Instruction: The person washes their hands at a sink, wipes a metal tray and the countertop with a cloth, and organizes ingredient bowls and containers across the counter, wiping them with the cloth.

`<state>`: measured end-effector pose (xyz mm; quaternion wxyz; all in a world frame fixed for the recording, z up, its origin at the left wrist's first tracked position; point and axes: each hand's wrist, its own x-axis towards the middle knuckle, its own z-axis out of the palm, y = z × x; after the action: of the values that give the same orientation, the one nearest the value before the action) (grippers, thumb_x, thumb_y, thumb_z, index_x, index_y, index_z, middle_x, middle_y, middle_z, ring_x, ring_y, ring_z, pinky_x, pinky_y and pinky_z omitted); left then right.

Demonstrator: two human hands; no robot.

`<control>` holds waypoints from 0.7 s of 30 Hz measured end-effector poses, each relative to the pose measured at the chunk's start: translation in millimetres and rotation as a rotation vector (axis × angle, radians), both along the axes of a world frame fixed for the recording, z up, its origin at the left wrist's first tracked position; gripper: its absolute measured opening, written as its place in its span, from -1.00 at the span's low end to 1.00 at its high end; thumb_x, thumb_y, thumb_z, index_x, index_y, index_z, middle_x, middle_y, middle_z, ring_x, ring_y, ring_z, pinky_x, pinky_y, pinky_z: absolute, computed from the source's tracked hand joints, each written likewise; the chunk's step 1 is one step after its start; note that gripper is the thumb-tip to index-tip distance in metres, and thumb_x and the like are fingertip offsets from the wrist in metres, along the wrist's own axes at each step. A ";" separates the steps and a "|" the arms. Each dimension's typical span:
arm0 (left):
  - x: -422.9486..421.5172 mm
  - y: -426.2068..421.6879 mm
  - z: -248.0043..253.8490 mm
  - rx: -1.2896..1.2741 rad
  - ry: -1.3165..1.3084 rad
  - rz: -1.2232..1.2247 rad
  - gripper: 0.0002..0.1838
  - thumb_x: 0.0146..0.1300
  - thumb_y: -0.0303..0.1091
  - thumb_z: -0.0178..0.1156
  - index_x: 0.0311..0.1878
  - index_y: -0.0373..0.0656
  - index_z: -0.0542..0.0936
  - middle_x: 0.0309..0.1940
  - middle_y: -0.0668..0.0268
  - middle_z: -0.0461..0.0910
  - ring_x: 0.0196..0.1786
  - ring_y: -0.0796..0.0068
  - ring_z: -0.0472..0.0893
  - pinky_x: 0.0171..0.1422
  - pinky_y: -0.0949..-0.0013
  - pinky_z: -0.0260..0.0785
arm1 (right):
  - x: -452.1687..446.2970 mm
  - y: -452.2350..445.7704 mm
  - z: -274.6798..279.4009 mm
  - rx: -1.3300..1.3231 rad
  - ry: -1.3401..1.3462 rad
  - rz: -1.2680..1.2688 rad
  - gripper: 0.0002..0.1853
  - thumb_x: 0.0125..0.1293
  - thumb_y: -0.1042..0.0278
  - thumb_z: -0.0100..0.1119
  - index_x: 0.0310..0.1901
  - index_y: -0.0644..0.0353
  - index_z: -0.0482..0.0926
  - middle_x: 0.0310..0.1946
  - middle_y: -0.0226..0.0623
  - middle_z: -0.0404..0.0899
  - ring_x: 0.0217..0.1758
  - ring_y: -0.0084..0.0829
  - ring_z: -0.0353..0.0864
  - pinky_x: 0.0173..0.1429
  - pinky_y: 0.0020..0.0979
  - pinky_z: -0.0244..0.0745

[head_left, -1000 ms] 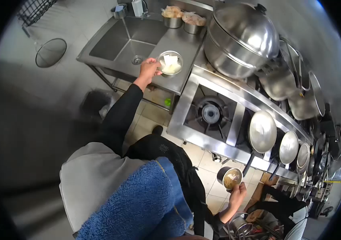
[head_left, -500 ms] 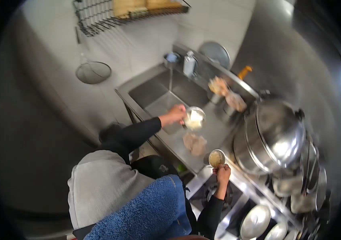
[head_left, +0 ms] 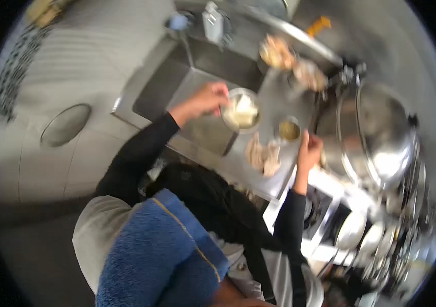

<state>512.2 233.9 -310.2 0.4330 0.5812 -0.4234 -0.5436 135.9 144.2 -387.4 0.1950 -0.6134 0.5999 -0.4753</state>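
My left hand (head_left: 209, 100) grips the rim of a round metal bowl (head_left: 242, 110) with pale white chunks inside, held near the sink's edge. My right hand (head_left: 310, 148) is beside a small metal cup (head_left: 289, 129), which has something yellowish in it and appears to stand on the steel counter. The right thumb points up just right of the cup's rim and looks apart from it, though motion blurs the fingers. Between bowl and cup, slightly nearer to me, lies a crumpled beige piece (head_left: 262, 155), perhaps a cloth or bag.
A steel sink (head_left: 149, 87) is at the left, with a pump bottle (head_left: 213, 23) behind it. Two filled containers (head_left: 278, 52) stand at the back. To the right are a large lidded steamer pot (head_left: 381, 135) and a stove (head_left: 325, 204) with metal ladles.
The view has shifted and turned. My right hand has moved with the cup from the stove side to the counter, and now seems to have let go. My left hand still holds the bowl.
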 end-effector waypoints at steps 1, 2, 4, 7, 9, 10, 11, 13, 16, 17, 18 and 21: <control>0.9 -14.7 17.9 0.021 -0.026 -0.034 -0.86 0.25 -0.35 0.30 -0.25 -0.05 0.50 -0.49 0.44 0.56 -0.60 0.65 0.55 -0.57 0.53 0.43 | 17.9 5.7 -7.7 0.060 -0.240 0.154 -0.60 0.33 0.01 0.31 -0.13 0.24 0.57 -0.23 -0.23 0.65 -0.12 -0.36 0.64 -0.09 -0.35 0.53; 8.2 -33.0 19.7 0.032 0.019 -0.106 -0.84 0.25 -0.34 0.32 -0.23 -0.06 0.50 -0.51 0.44 0.56 -0.61 0.67 0.54 -0.58 0.56 0.40 | 41.9 15.6 -15.9 0.316 -0.623 0.308 -0.52 0.39 -0.08 0.20 -0.02 0.24 0.54 -0.18 -0.16 0.66 -0.07 -0.32 0.64 0.04 -0.29 0.55; 23.4 -49.0 27.7 0.017 0.035 -0.245 -0.83 0.24 -0.34 0.32 -0.20 -0.08 0.50 -0.48 0.45 0.57 -0.59 0.68 0.54 -0.56 0.59 0.40 | 110.4 44.3 10.3 0.932 -1.284 0.570 0.02 0.21 -0.58 -0.04 0.38 0.24 0.19 0.28 0.07 0.40 0.23 0.10 0.48 0.38 0.09 0.29; 34.6 -62.6 5.6 -0.093 -0.032 -0.273 -0.71 0.29 -0.23 0.30 -0.01 -0.10 0.51 -0.26 0.37 0.61 -0.29 0.57 0.62 -0.25 0.48 0.48 | 178.1 61.0 36.1 0.926 -1.636 0.870 0.09 0.16 -0.61 -0.01 0.48 0.12 0.07 0.39 -0.02 0.25 0.31 0.08 0.39 0.29 0.13 0.37; 33.7 -61.9 -15.1 -0.154 0.035 -0.146 -0.58 0.33 -0.09 0.25 0.14 -0.09 0.47 -0.06 0.31 0.60 -0.06 0.49 0.61 -0.03 0.38 0.48 | 199.2 42.5 40.2 0.863 -1.488 0.734 0.10 0.15 -0.60 0.03 0.51 0.08 0.04 0.37 -0.04 0.27 0.32 -0.01 0.40 0.25 0.07 0.43; 29.8 -56.1 -20.9 -0.168 0.144 -0.049 -0.51 0.35 -0.03 0.22 0.22 -0.09 0.44 0.05 0.28 0.56 0.06 0.45 0.57 0.06 0.35 0.45 | 203.8 27.2 41.8 0.899 -1.403 0.737 0.05 0.17 -0.44 0.18 0.52 0.06 0.06 0.36 -0.04 0.28 0.33 -0.13 0.39 0.21 -0.02 0.48; 25.4 -64.4 -22.4 -0.188 0.249 0.039 -0.44 0.37 0.04 0.19 0.29 -0.09 0.41 0.15 0.26 0.53 0.17 0.42 0.53 0.15 0.31 0.43 | 209.8 9.8 46.8 0.822 -1.165 0.659 0.02 0.17 -0.39 0.22 0.51 0.06 0.09 0.33 -0.03 0.31 0.30 -0.09 0.41 0.20 -0.01 0.48; 25.0 -67.3 -41.6 -0.006 0.595 0.117 -0.35 0.40 0.26 -0.01 0.41 0.12 0.31 0.35 0.28 0.35 0.39 0.27 0.34 0.40 0.12 0.23 | 241.5 1.8 58.8 0.684 -0.692 0.482 -0.02 0.16 -0.27 0.31 0.49 0.07 0.14 0.27 -0.01 0.35 0.25 -0.02 0.45 0.17 0.01 0.50; 43.5 -73.0 -89.3 0.012 1.053 0.251 -0.28 0.38 0.34 -0.09 0.47 0.16 0.25 0.44 0.19 0.21 0.44 0.09 0.25 0.49 -0.06 0.10 | 285.1 -9.6 26.1 0.242 -0.040 0.439 0.11 -0.04 -0.21 0.46 0.50 0.03 0.12 0.28 0.32 0.24 0.31 0.16 0.37 0.34 0.00 0.34; 51.5 -72.1 -97.5 0.002 1.142 0.229 -0.28 0.38 0.34 -0.10 0.47 0.16 0.26 0.41 0.20 0.26 0.43 0.10 0.28 0.49 -0.04 0.12 | 292.5 -3.0 45.7 0.276 0.084 0.487 0.12 -0.07 -0.19 0.47 0.51 -0.06 0.11 0.31 0.31 0.19 0.29 0.29 0.31 0.37 0.04 0.28; 55.2 -64.5 -104.5 0.000 1.233 0.208 -0.29 0.38 0.34 -0.11 0.46 0.16 0.27 0.38 0.20 0.31 0.42 0.10 0.30 0.48 -0.03 0.13 | 303.4 4.9 55.1 0.244 0.247 0.470 0.08 -0.07 -0.17 0.48 0.50 -0.15 0.15 0.31 0.27 0.20 0.27 0.29 0.32 0.33 0.01 0.32; 60.4 -50.8 -133.2 -0.027 1.358 0.158 -0.28 0.39 0.32 -0.15 0.44 0.06 0.30 0.34 0.19 0.38 0.41 0.12 0.33 0.48 0.00 0.13 | 326.0 18.2 55.0 0.192 0.539 0.511 0.01 -0.04 -0.15 0.46 0.48 -0.32 0.17 0.37 0.21 0.14 0.23 0.27 0.32 0.29 0.02 0.35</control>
<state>572.6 183.0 -443.4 0.6481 0.1350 -0.0209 -0.7492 461.9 162.4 -332.5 0.1991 -0.8250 0.4993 -0.1746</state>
